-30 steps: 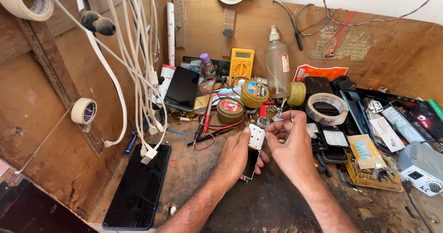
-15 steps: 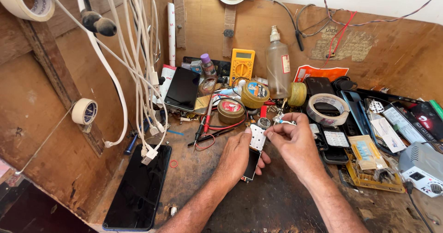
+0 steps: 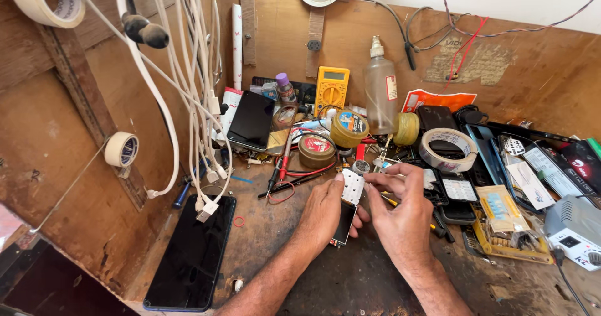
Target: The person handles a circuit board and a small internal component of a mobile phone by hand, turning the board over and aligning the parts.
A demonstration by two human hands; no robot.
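Barely moved: left hand (image 3: 325,212) still grips small phone (image 3: 344,223) w/ white part (image 3: 352,186); right hand (image 3: 400,212) fingers pinch narrow at its top. Light, stiff, fragile; hold by edges.

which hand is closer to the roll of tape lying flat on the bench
Right. The right hand sits just left of and below the tape roll; the left hand is farther left, holding the small phone.

Right hand (image 3: 404,219) shifted slightly lower over phone part (image 3: 352,186), apparently.
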